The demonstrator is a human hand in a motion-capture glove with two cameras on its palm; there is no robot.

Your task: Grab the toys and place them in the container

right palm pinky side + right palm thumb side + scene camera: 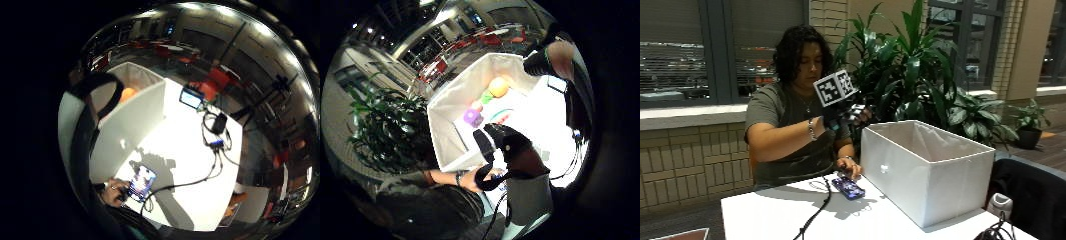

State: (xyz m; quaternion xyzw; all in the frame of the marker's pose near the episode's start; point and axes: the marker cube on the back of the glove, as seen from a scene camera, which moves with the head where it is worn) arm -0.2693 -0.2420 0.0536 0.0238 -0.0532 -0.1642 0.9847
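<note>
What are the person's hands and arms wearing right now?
The right hand wears a black glove with black straps. Its wrist carries a beaded silver bracelet. The other hand is bare, with a band at its wrist. Both arms are bare below the short sleeves of a grey-green T-shirt.

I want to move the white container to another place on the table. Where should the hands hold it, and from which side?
Hold the white container by the top rim of its two short end walls, coming down from above with one hand at each end. It is a tall box, open at the top, with plain walls and no visible handles. Toys lie inside, such as the orange ball, so keep it upright.
</note>
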